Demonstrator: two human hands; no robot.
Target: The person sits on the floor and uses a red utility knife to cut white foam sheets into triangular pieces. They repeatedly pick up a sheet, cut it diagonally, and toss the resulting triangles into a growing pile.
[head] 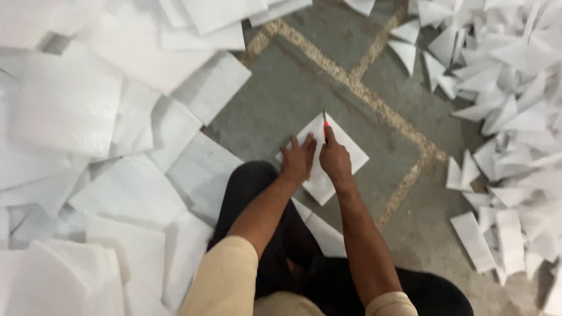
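Pressing flat on a square white foam sheet (328, 158), the left hand (297, 159) is lying with fingers spread, its grip wide and holding nothing. The right hand (335, 159) is closing its grip around a thin blade with a red handle (325, 124), its tip touching the sheet. The sheet is lying on the grey floor (281, 105), between heaped white foam squares (88, 117) and cut triangular scraps (509, 111).

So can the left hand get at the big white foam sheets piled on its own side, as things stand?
Probably yes: the left hand lies flat on the square white foam sheet, and the white foam sheets lie just beside it, nothing between.
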